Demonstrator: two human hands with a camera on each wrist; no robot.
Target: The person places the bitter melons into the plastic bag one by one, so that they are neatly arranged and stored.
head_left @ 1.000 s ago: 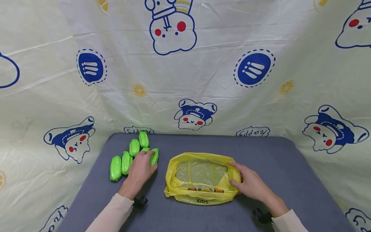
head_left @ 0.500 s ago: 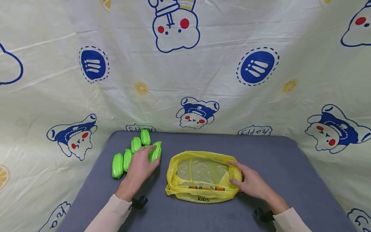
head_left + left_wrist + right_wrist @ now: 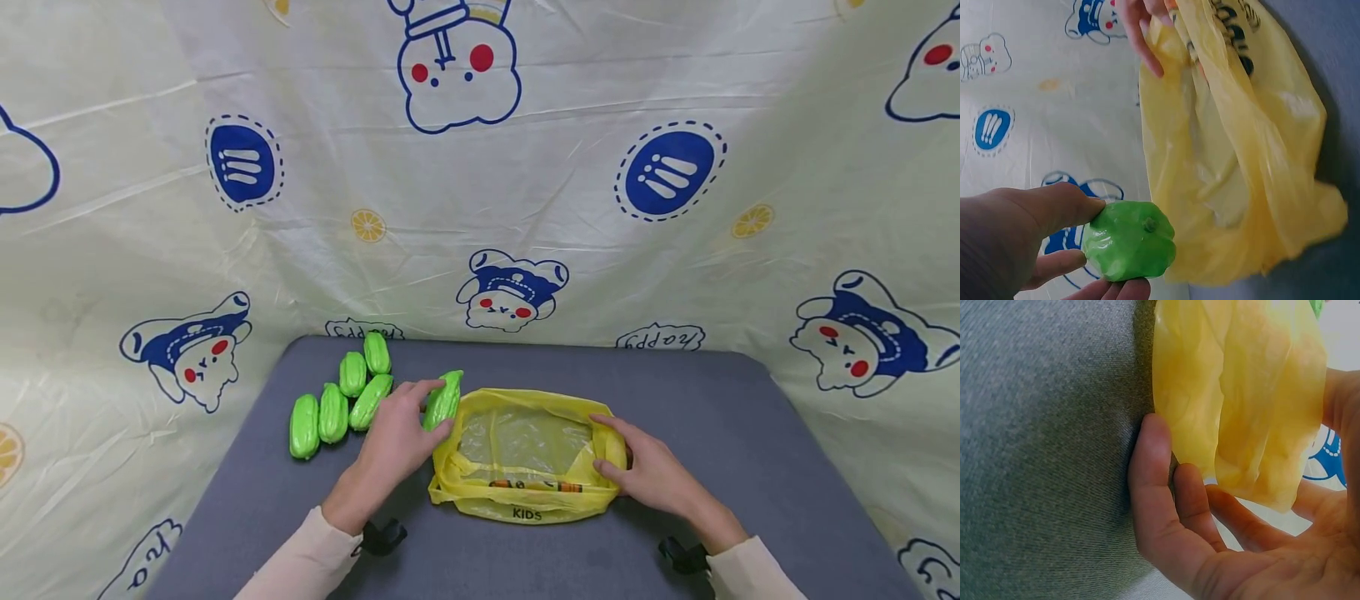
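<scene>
Across it had come, the green gourd-like piece (image 3: 443,401), out of the cluster and over to the left rim of the yellow bag (image 3: 536,505), though whether the two touched could not be told; the left hand (image 3: 401,437) pinched it, thumb on one side and fingertips on the other, a hold that seemingly left its tip poking out toward the bag; the bag sat on the table with its mouth gaping upward, and the right hand (image 3: 651,473), fingers curled about its right end, held it there, most likely because such thin film would sag or slide without a steadying grip; off to the left lay five more green pieces (image 3: 303,427), bunched close together, probably to keep them within the left hand's reach; beneath was the dark table (image 3: 697,408), and behind it hung a cartoon-printed sheet (image 3: 570,192).
</scene>
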